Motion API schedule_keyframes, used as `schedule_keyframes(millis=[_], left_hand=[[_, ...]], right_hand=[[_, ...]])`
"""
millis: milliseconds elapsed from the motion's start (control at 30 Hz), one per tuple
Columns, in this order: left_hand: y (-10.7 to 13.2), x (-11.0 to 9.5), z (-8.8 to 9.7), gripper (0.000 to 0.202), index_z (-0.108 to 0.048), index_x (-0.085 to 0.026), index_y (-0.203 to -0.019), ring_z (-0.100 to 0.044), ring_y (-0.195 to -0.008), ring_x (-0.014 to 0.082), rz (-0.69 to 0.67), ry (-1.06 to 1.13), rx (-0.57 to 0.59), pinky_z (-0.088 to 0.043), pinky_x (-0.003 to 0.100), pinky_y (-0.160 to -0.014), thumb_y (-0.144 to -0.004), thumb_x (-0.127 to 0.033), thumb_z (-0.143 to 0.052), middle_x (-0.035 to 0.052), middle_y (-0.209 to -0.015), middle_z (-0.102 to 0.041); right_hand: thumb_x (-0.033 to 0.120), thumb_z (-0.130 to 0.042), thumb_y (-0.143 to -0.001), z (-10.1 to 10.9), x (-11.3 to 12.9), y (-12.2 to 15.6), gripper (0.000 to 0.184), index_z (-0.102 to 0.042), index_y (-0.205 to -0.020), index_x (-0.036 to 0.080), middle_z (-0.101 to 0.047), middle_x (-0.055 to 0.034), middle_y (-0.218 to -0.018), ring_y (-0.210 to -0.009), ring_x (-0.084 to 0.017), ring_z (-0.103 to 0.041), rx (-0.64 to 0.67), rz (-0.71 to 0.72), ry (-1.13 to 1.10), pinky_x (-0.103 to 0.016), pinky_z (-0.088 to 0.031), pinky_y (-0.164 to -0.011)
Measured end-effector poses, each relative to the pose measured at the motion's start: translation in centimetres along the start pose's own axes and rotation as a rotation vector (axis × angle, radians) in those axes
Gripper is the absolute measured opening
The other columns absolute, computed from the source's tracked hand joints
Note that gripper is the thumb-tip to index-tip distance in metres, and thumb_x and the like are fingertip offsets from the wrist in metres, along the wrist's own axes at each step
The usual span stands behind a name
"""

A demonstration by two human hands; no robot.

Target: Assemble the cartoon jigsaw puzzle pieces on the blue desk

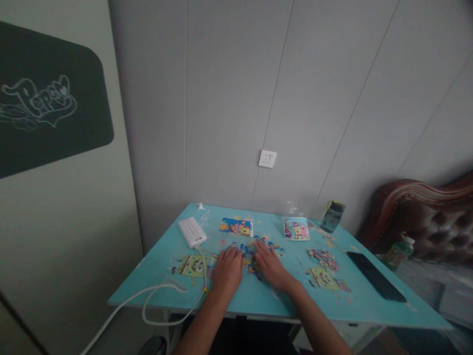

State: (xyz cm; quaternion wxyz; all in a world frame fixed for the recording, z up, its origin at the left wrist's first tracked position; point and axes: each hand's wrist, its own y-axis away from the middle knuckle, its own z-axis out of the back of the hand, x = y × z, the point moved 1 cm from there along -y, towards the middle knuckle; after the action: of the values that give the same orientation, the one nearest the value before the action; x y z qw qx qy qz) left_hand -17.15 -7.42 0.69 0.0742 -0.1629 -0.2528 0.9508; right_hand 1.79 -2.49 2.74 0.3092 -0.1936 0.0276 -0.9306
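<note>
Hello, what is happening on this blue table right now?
A person sits at a light blue table with both hands resting flat on a loose heap of small puzzle pieces. The left hand and the right hand lie side by side, fingers spread over the pieces. Two cartoon picture cards lie farther back. A white power bank with its cable sits at the left, and a dark phone at the right.

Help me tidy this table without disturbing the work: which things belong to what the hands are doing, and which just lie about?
In hand: left hand, right hand, loose puzzle pieces.

Lying about: power bank, white cable, black phone, dark jar, green bottle.
</note>
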Motion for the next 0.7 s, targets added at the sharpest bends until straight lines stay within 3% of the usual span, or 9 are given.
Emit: schedule_keyframes(millis=[133, 233, 400, 700], left_hand=[[0.1, -0.5, 0.6, 0.038, -0.059, -0.021, -0.133, -0.046, -0.137, 0.0254, -0.085, 0.079, 0.032, -0.035, 0.047, -0.115, -0.101, -0.028, -0.04, 0.0104, -0.143, -0.056], [0.4, -1.1, 1.4, 0.043, -0.049, -0.029, -0.143, -0.039, -0.143, 0.023, -0.229, 0.173, 0.118, -0.031, 0.046, -0.119, -0.101, -0.037, -0.043, 0.0042, -0.153, -0.045], [0.6, -1.8, 1.9, 0.041, -0.053, -0.031, -0.139, -0.044, -0.139, 0.0194, -0.303, 0.232, 0.212, -0.026, 0.045, -0.121, -0.103, -0.041, -0.037, 0.001, -0.146, -0.054], [0.6, -1.7, 1.3, 0.042, -0.059, -0.025, -0.134, -0.044, -0.139, 0.0218, -0.227, 0.153, 0.156, -0.029, 0.046, -0.119, -0.104, -0.039, -0.034, 0.0053, -0.144, -0.055]], right_hand=[[0.048, -0.024, -0.104, 1.0, -3.7, 1.9, 0.059, -0.03, -0.156, 0.021, -0.024, -0.0091, -0.163, -0.152, -0.023, -0.018, -0.021, -0.13, 0.101, -0.051, -0.011, -0.122], [0.049, -0.025, -0.104, 0.9, -4.9, 3.3, 0.06, -0.029, -0.156, 0.02, -0.024, -0.0096, -0.163, -0.151, -0.024, -0.019, -0.015, -0.192, 0.132, -0.051, -0.015, -0.121], [0.053, -0.024, -0.103, -0.2, -4.0, 4.0, 0.063, -0.031, -0.156, 0.02, -0.024, -0.0098, -0.163, -0.151, -0.024, -0.019, -0.005, -0.184, 0.158, -0.05, -0.014, -0.122], [0.052, -0.025, -0.104, -0.3, -1.8, 3.3, 0.059, -0.037, -0.153, 0.022, -0.03, -0.0091, -0.161, -0.15, -0.024, -0.023, -0.058, -0.158, 0.126, -0.053, -0.016, -0.121]])
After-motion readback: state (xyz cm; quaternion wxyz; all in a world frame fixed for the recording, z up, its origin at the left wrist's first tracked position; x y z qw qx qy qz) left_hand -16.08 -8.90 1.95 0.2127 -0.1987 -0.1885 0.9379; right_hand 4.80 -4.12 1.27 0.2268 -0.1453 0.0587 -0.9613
